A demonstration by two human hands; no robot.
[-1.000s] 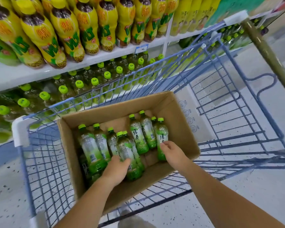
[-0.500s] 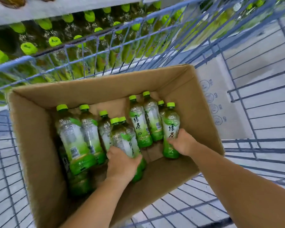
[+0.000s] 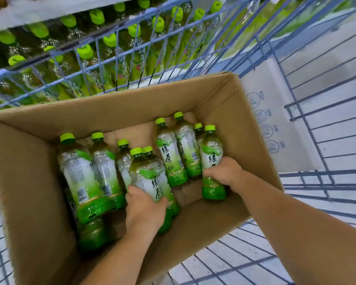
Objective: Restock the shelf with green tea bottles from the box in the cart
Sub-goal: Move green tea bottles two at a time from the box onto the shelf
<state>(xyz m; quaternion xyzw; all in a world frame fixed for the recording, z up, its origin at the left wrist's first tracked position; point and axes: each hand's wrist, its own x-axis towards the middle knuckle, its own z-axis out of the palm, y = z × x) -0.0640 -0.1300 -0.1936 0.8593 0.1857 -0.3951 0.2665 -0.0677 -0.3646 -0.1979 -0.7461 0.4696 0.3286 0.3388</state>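
An open cardboard box (image 3: 29,182) sits in the blue wire cart (image 3: 317,124). Several green tea bottles with lime caps lie inside it. My left hand (image 3: 145,210) grips the lower body of a green tea bottle (image 3: 146,171) in the box's middle, with a second bottle close behind it. My right hand (image 3: 224,171) is wrapped round the rightmost bottle (image 3: 211,149) near the box's right wall. Beyond the cart, the shelf (image 3: 39,9) carries rows of the same bottles (image 3: 109,44).
A white printed box flap (image 3: 275,124) lies against the cart's right side. More bottles (image 3: 80,175) lie at the box's left. The cart's wire wall (image 3: 111,58) stands between the box and the shelf. Speckled floor shows under the cart.
The view has dropped and closed in on the box. Both hands have closed more firmly round their bottles, and the two held bottles have tipped up slightly.
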